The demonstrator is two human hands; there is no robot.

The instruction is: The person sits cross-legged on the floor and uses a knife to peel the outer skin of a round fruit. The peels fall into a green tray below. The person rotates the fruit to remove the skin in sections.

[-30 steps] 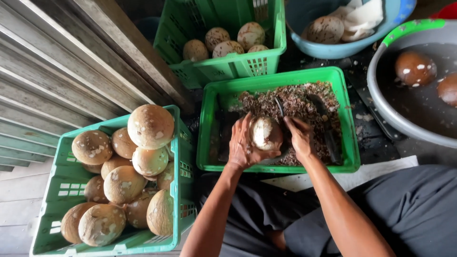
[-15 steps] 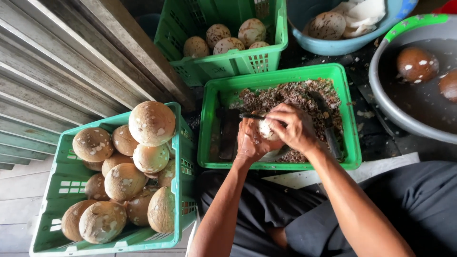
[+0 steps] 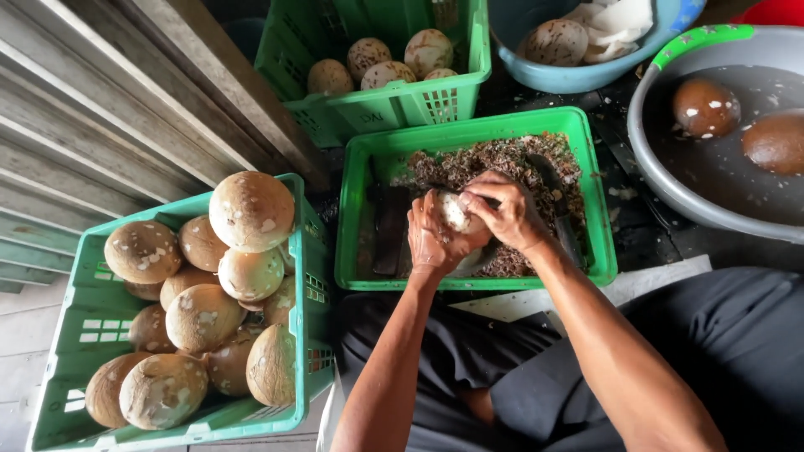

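Head camera, looking straight down at a seated person's lap and two bare forearms. The landmark is a shallow green plastic tray (image 3: 368,218) half filled with brown coconut husk shavings (image 3: 511,163). Above the middle of that tray the left hand (image 3: 434,243) cups a small, pale, partly peeled coconut (image 3: 453,211) from below and from the left, its fingers closed around it. The right hand (image 3: 507,211) lies over the top of the same coconut with its fingers curled tight on it; whether it also holds a tool cannot be told. A dark blade-like tool (image 3: 557,213) lies in the tray just right of the hands.

Left of the tray stands a pale green slatted plastic crate (image 3: 75,335) heaped with round tan husked coconuts (image 3: 251,211). Behind the tray, a deeper green crate (image 3: 394,109) holds a few more. Behind and to the right of the tray is a blue bowl (image 3: 569,77) with white coconut pieces. Right of the tray, a grey metal basin (image 3: 670,188) of water holds two dark brown coconuts (image 3: 706,107)
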